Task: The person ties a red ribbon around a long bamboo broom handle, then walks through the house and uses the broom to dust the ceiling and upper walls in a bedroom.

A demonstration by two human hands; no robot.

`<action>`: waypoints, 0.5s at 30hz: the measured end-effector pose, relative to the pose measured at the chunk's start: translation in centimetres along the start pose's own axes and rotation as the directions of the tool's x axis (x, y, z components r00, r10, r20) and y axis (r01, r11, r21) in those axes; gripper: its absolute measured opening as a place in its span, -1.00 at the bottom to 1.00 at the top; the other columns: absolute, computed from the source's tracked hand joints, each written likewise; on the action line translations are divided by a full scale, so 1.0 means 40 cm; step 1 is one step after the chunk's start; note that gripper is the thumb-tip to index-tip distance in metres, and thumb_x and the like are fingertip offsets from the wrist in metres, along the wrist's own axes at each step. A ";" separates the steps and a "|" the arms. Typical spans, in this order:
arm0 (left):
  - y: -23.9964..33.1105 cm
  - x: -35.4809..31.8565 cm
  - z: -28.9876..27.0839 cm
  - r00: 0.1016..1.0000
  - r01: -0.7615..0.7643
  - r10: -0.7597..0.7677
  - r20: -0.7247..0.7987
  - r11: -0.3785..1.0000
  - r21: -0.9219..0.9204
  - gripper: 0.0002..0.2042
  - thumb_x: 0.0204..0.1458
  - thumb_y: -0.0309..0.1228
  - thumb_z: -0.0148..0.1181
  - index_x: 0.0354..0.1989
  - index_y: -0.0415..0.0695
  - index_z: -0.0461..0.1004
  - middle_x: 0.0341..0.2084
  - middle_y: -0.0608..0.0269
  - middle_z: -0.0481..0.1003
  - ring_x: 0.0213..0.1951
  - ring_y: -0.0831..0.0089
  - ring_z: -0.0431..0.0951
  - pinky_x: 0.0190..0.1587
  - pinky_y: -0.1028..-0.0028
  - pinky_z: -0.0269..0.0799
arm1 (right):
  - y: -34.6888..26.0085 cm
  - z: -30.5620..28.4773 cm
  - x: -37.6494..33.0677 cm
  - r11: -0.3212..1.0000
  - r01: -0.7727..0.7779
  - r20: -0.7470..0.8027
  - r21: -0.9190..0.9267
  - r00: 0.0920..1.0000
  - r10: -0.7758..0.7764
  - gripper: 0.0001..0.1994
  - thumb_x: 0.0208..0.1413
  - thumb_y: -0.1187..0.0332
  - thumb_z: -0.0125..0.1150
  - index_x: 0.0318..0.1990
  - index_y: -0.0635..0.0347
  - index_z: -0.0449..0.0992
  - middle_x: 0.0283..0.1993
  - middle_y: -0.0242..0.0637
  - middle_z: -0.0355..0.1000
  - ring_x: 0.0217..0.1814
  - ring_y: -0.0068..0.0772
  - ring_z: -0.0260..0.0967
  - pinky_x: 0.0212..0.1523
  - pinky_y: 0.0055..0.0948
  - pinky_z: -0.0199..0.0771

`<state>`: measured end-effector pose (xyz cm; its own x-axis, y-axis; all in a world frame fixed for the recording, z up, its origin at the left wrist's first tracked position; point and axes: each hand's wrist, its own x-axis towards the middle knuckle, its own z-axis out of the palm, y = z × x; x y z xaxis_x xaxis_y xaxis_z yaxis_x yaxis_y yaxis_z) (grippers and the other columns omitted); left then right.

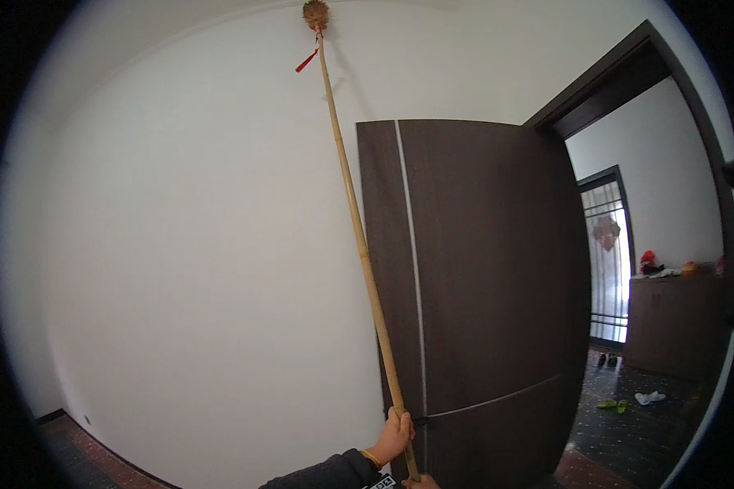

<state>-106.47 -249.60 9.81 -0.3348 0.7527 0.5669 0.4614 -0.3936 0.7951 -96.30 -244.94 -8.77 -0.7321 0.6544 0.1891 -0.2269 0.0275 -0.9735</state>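
Observation:
A long bamboo-handled duster (353,196) rises from the lower middle of the view toward the top of the white wall. Its round, bristly brown head (316,15) is near where the wall meets the ceiling. Just below that head a red strip (306,61) hangs from a red binding. My left hand (392,438) is wrapped around the lower part of the pole, its dark sleeve coming in from below. Lower down, at the picture's edge, my right hand (422,482) is closed on the pole; most of it is cut off.
A dark brown door (489,261) with pale strips stands open just right of the pole. Beyond the doorway are a cabinet (677,326) with things on top, green slippers (613,405), white footwear (650,398) and a glazed door (607,261). Dark skirting (114,448) edges the floor at left.

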 end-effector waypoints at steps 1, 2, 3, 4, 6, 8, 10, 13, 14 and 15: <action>0.010 0.008 0.034 1.000 -0.006 0.007 0.022 0.999 -0.039 -0.86 0.27 -0.34 -0.24 -0.25 -0.16 0.08 -0.57 0.24 0.26 -0.61 0.48 0.30 -0.53 0.45 0.34 | -0.009 -0.026 -0.015 1.000 -0.016 -0.008 0.024 1.000 0.016 -0.69 0.09 0.23 0.14 -0.65 0.06 0.31 -0.77 -0.47 0.13 -0.77 -0.56 0.00 -0.74 -0.42 -0.01; 0.020 0.017 0.069 0.999 -0.002 0.007 0.051 0.995 -0.105 -0.85 0.27 -0.34 -0.24 -0.25 -0.16 0.08 -0.56 0.24 0.26 -0.60 0.48 0.30 -0.53 0.46 0.34 | -0.019 -0.054 -0.031 0.998 -0.031 -0.015 0.046 0.999 0.032 -0.69 0.12 0.22 0.11 -0.62 0.06 0.30 -0.76 -0.47 0.10 -0.76 -0.56 -0.03 -0.72 -0.42 -0.03; 0.029 0.023 0.101 0.997 0.011 -0.001 0.082 0.993 -0.118 -0.85 0.27 -0.34 -0.23 -0.24 -0.16 0.08 -0.57 0.25 0.26 -0.60 0.49 0.31 -0.53 0.46 0.34 | -0.026 -0.079 -0.051 0.997 -0.047 -0.020 0.068 0.999 0.048 -0.70 0.15 0.21 0.07 -0.59 0.06 0.28 -0.74 -0.48 0.06 -0.75 -0.56 -0.06 -0.71 -0.42 -0.06; 0.038 0.028 0.134 0.995 -0.001 0.013 0.103 0.992 -0.123 -0.85 0.27 -0.34 -0.23 -0.23 -0.16 0.08 -0.56 0.25 0.26 -0.60 0.50 0.31 -0.53 0.47 0.34 | -0.037 -0.103 -0.068 0.994 -0.062 -0.025 0.091 0.998 0.064 -0.70 0.18 0.21 0.04 -0.56 0.07 0.26 -0.73 -0.49 0.02 -0.74 -0.57 -0.09 -0.70 -0.42 -0.08; 0.053 0.031 0.200 0.986 0.012 0.017 0.166 0.986 -0.169 -0.85 0.27 -0.33 -0.22 -0.23 -0.16 0.09 -0.55 0.26 0.26 -0.59 0.51 0.30 -0.52 0.48 0.33 | -0.062 -0.146 -0.103 0.986 -0.092 -0.034 0.140 0.995 0.098 -0.71 0.25 0.20 -0.03 -0.50 0.07 0.23 -0.71 -0.50 -0.05 -0.72 -0.57 -0.15 -0.68 -0.41 -0.13; 0.071 0.036 0.267 0.976 -0.002 0.056 0.210 0.968 -0.250 -0.84 0.27 -0.34 -0.20 -0.25 -0.17 0.11 -0.57 0.30 0.25 -0.60 0.58 0.28 -0.56 0.52 0.32 | -0.097 -0.183 -0.137 0.976 -0.159 -0.108 0.151 0.978 0.176 -0.68 0.26 0.18 -0.06 -0.53 0.08 0.24 -0.72 -0.49 -0.03 -0.71 -0.59 -0.13 -0.67 -0.44 -0.13; 0.090 0.045 0.322 0.963 -0.004 0.078 0.260 0.962 -0.273 -0.85 0.27 -0.34 -0.19 -0.26 -0.16 0.12 -0.57 0.32 0.25 -0.60 0.60 0.26 -0.56 0.53 0.31 | -0.140 -0.212 -0.172 0.978 -0.165 -0.180 0.129 0.966 0.186 -0.67 0.24 0.18 -0.03 -0.57 0.07 0.26 -0.73 -0.47 0.01 -0.72 -0.59 -0.09 -0.68 -0.45 -0.11; 0.125 0.081 0.409 0.946 0.018 0.099 0.310 0.936 -0.353 -0.85 0.26 -0.35 -0.18 -0.26 -0.16 0.12 -0.58 0.32 0.24 -0.61 0.59 0.25 -0.56 0.54 0.30 | -0.207 -0.263 -0.224 0.996 -0.090 -0.285 0.026 0.954 0.094 -0.65 0.15 0.17 0.08 -0.64 0.06 0.31 -0.76 -0.45 0.10 -0.75 -0.56 -0.01 -0.71 -0.43 -0.02; 0.137 0.093 0.436 0.944 -0.001 0.108 0.313 0.947 -0.322 -0.85 0.26 -0.34 -0.18 -0.26 -0.15 0.12 -0.57 0.32 0.25 -0.60 0.59 0.25 -0.56 0.53 0.30 | -0.225 -0.281 -0.237 0.998 -0.067 -0.317 -0.011 0.947 0.060 -0.65 0.12 0.17 0.12 -0.67 0.06 0.32 -0.76 -0.44 0.13 -0.76 -0.55 0.02 -0.72 -0.43 0.01; 0.150 0.113 0.461 0.939 -0.016 0.124 0.321 0.948 -0.317 -0.85 0.26 -0.34 -0.18 -0.27 -0.15 0.13 -0.57 0.32 0.25 -0.60 0.59 0.26 -0.57 0.52 0.30 | -0.241 -0.297 -0.242 0.998 -0.043 -0.346 -0.048 0.938 0.024 -0.64 0.09 0.17 0.15 -0.69 0.06 0.34 -0.77 -0.43 0.17 -0.78 -0.54 0.05 -0.72 -0.42 0.04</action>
<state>-90.05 -238.82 13.18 0.0060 0.8275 0.5615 0.1822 -0.5530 0.8130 -79.38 -242.56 -2.74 -0.4696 0.8761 0.1098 -0.1641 0.0356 -0.9858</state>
